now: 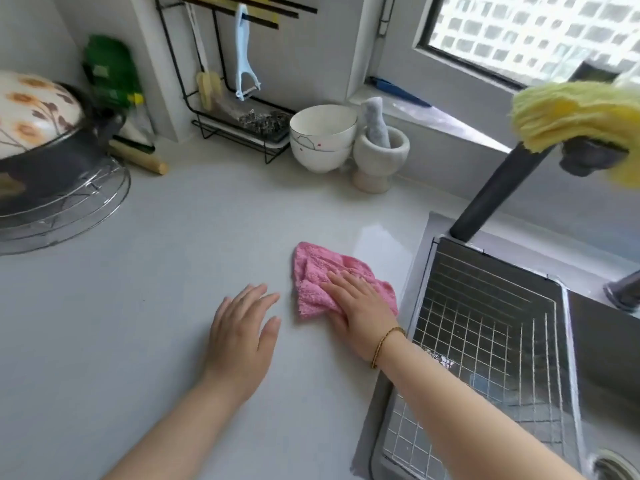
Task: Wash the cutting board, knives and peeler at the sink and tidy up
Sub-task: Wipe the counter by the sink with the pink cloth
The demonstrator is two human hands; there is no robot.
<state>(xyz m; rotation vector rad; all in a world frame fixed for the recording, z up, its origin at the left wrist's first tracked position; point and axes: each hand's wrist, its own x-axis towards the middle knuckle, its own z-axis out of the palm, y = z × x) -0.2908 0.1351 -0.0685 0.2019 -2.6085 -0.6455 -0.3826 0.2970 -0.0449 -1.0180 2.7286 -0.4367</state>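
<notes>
Pale grey stone bench [145,306] beside steel sink [588,344], daylight coming through window. Right hand [360,310] pressing flat on crumpled pink fleecy cloth [318,271], grip spread, pinning cloth rather than clutching it. Left hand [242,337] resting open on bench just beside, grip holding nothing. Light blue plastic peeler [244,57] hanging on black wire rack [221,109]; cutting board, knives not showing. Wiping likely going best with even pressure, overlapping strokes, pushing water toward sink edge.
</notes>
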